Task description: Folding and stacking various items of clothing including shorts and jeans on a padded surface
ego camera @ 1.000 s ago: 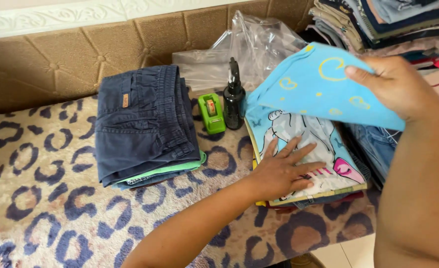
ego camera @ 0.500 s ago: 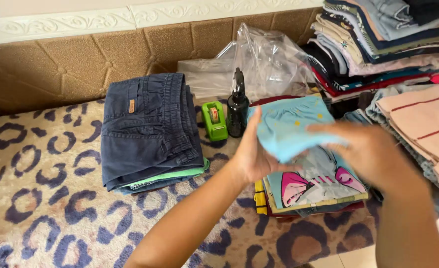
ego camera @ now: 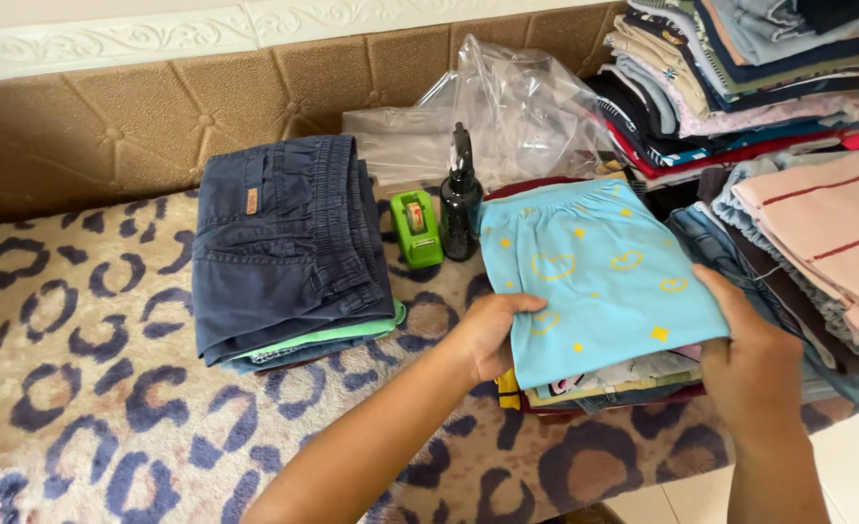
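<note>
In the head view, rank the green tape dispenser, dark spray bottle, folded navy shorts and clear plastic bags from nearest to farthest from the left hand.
From the left hand:
1. Green tape dispenser, just above it; dark spray bottle, beside the dispenser. These two are too close to call.
2. Folded navy shorts, off to the left.
3. Clear plastic bags, at the back by the wall.

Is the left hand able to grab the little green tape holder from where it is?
Probably yes. The left hand rests on the near edge of the folded blue garment, and the green tape holder stands just beyond it on the spotted blanket. Nothing lies between them; only the dark spray bottle stands beside it.
</note>
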